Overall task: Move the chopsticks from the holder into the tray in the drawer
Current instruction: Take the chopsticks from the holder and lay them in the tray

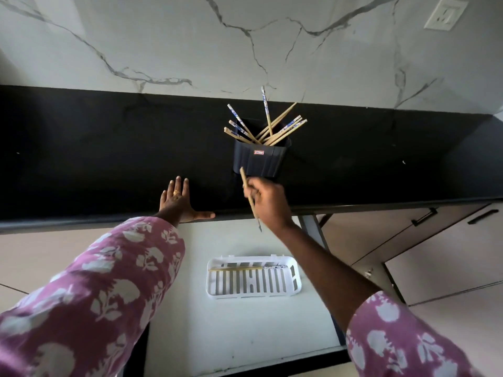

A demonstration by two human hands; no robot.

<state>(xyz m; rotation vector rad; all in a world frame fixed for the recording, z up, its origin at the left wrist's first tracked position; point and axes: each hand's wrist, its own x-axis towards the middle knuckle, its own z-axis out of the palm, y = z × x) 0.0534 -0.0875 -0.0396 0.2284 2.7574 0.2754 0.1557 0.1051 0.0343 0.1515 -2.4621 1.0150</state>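
A dark ribbed holder [260, 160] stands on the black counter [109, 148] with several wooden chopsticks [268, 129] fanned out of its top, some with blue-patterned ends. My right hand [268, 202] is just in front of the holder, shut on one wooden chopstick [244, 178] that slants down past the counter edge. My left hand [178, 201] lies flat on the counter edge, fingers apart, a ring on one finger. Below, in the open white drawer [245, 336], a white slotted tray [254, 292] holds a chopstick [239, 268] laid across its far side.
A marble-patterned wall [245, 44] rises behind the counter, with a socket [445, 13] at the top right. Closed cabinet drawers with black handles [424, 216] are on the right. The drawer's metal rail [313, 229] runs beside my right forearm.
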